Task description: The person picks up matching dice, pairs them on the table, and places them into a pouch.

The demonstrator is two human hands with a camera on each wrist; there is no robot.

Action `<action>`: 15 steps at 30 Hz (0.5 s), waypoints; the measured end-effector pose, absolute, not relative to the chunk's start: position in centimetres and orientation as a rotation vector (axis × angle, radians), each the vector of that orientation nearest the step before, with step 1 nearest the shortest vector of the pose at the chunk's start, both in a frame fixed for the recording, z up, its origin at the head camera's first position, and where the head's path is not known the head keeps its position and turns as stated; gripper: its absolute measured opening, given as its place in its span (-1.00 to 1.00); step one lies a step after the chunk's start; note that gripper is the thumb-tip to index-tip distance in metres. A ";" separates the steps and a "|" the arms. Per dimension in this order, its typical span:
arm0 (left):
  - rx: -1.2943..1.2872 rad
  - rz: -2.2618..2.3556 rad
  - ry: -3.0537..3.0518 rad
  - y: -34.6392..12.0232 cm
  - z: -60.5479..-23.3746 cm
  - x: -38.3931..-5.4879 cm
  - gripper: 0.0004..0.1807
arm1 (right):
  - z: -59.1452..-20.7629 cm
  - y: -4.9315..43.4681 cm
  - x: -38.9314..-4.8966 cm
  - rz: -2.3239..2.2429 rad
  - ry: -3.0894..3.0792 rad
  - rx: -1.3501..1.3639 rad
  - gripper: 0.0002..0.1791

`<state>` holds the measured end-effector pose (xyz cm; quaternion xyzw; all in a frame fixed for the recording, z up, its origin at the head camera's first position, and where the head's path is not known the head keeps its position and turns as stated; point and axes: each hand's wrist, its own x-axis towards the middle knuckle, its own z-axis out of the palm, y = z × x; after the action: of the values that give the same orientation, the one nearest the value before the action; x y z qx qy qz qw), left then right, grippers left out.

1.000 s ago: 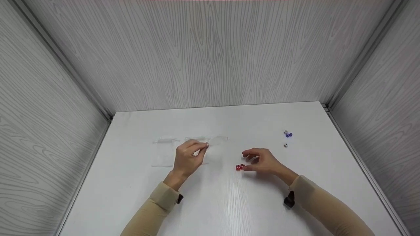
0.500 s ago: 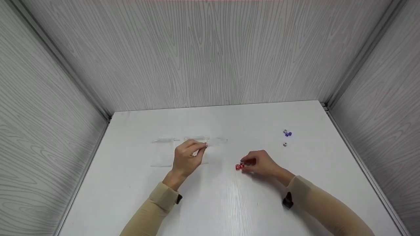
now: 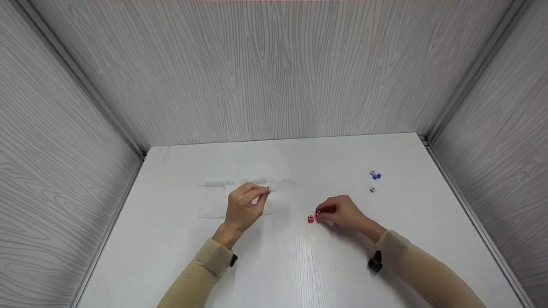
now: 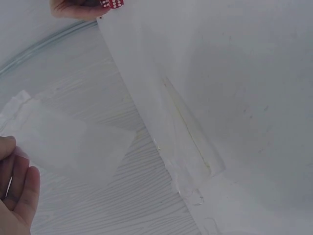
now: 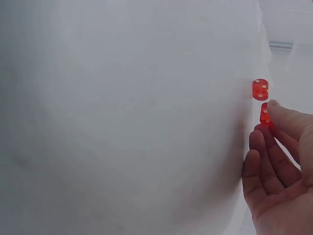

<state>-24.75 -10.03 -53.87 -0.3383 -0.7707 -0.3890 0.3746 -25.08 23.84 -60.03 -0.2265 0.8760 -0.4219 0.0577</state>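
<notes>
My left hand (image 3: 244,207) pinches the top of a small clear plastic bag (image 4: 73,142) between thumb and fingertips, and the bag hangs above the table. To the right, my right hand (image 3: 342,211) pinches a red die (image 5: 265,115) with white dots between thumb and index finger. A second red die (image 3: 311,219) lies on the table just left of the pinched one, with a narrow gap between them. In the right wrist view this other die (image 5: 260,90) shows beyond my fingertips.
Clear bags lie flat near my left hand, one of them a bag (image 3: 212,201) at the left. Blue dice (image 3: 376,176) and a white die (image 3: 372,172) sit at the back right, with another white die (image 3: 372,189) nearer. Wood-grain panels (image 3: 274,72) enclose the table.
My right thumb and fingers have come together on one red die and drawn it slightly right, away from the other. My left hand has stayed nearly still with the bag.
</notes>
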 end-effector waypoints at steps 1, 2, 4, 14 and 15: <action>-0.867 -0.994 -1.972 -10.0 -53.9 -24.8 -0.89 | -59.8 23.9 -25.1 -1.290 2.659 -0.665 -0.78; -0.868 -0.991 -1.972 -10.0 -53.9 -24.8 -0.89 | -59.6 23.9 -25.1 -1.305 2.661 -0.655 -0.79; -0.869 -0.990 -1.968 -9.9 -53.8 -24.8 -0.89 | -58.9 23.7 -25.3 -1.339 2.670 -0.662 -0.80; -0.861 -0.910 -1.989 -9.5 -53.9 -24.9 -0.87 | -53.4 20.8 -26.0 -1.579 2.685 -0.833 -0.79; -0.864 -0.910 -1.992 -9.5 -53.8 -24.9 -0.87 | -52.9 20.5 -26.1 -1.599 2.687 -0.842 -0.79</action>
<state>-24.91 -9.47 -53.83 -0.3388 -0.7814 -0.3571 0.3835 -26.14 20.47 -52.90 -0.2597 0.8288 -0.4933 -0.0485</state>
